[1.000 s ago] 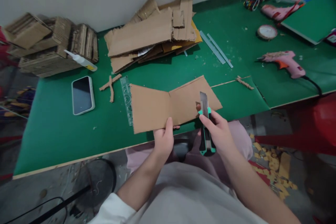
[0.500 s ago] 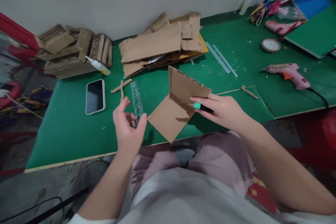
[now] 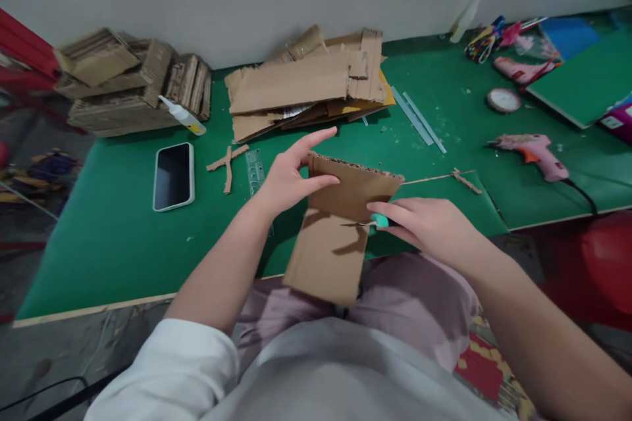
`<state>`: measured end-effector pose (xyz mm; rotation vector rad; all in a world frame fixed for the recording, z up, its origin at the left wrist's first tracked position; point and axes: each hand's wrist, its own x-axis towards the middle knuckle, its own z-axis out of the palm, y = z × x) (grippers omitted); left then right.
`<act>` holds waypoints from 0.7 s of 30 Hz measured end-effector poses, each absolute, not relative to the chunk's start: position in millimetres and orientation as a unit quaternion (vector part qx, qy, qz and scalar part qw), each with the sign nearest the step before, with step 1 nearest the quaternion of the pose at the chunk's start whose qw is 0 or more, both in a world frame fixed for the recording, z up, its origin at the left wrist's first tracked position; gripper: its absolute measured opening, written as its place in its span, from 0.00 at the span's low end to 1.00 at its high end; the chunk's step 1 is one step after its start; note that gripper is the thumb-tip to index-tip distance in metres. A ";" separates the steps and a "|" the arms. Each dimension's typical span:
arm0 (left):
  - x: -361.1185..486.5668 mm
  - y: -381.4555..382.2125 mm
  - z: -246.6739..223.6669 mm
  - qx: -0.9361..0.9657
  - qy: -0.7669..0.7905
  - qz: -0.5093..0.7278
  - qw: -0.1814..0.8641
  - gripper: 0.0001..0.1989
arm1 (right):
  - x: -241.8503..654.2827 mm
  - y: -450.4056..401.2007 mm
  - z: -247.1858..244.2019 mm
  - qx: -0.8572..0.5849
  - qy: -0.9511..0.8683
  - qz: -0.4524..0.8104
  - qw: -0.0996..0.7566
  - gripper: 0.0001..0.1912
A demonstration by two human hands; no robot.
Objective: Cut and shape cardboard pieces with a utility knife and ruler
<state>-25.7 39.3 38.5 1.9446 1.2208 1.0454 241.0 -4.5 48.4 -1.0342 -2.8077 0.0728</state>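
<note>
A brown piece of cardboard (image 3: 328, 253), folded along a crease, has one panel raised and the other slanting down over the table's front edge. My right hand (image 3: 424, 223) grips a craft knife (image 3: 380, 220) with a teal collar and a thin pointed blade. Its fingers are also against the raised panel's right side; whether they pinch the cardboard is not clear. At the upper left corner is my left hand (image 3: 291, 177), thumb in front of the panel and index finger stretched out above it, spread apart. Its other fingers are mostly hidden. A clear ruler (image 3: 255, 171) lies partly behind the left wrist.
Cardboard sheets (image 3: 291, 89) and stacked cardboard pieces (image 3: 128, 115) stand along the wall. On the green table (image 3: 123, 256) are a phone (image 3: 174, 177), a glue bottle (image 3: 182, 118), crossed cardboard strips (image 3: 228, 168), a pink glue gun (image 3: 536, 151) and a tape roll (image 3: 503, 100).
My left hand has moved up and right, from beside the ruler to the cardboard's upper left corner. The cardboard has turned and come nearer to me, with the knife still in my right hand.
</note>
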 end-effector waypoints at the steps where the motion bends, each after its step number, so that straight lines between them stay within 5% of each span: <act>1: -25.5 32.4 36.7 0.726 0.474 0.407 0.288 0.32 | 244.6 -10.3 46.6 -0.353 -0.933 0.022 0.063 0.17; 9: -29.6 21.1 25.2 0.667 0.512 0.487 0.237 0.34 | 255.3 -28.7 22.3 -0.426 -0.902 0.050 0.041 0.23; 14: -28.4 32.9 10.7 0.654 0.499 0.461 0.333 0.14 | 241.3 -16.8 18.7 -0.403 -0.915 0.006 0.012 0.27; 21: -25.7 35.1 -1.5 0.590 0.502 0.448 0.446 0.19 | 208.7 5.0 23.2 -0.389 -0.919 -0.037 -0.057 0.21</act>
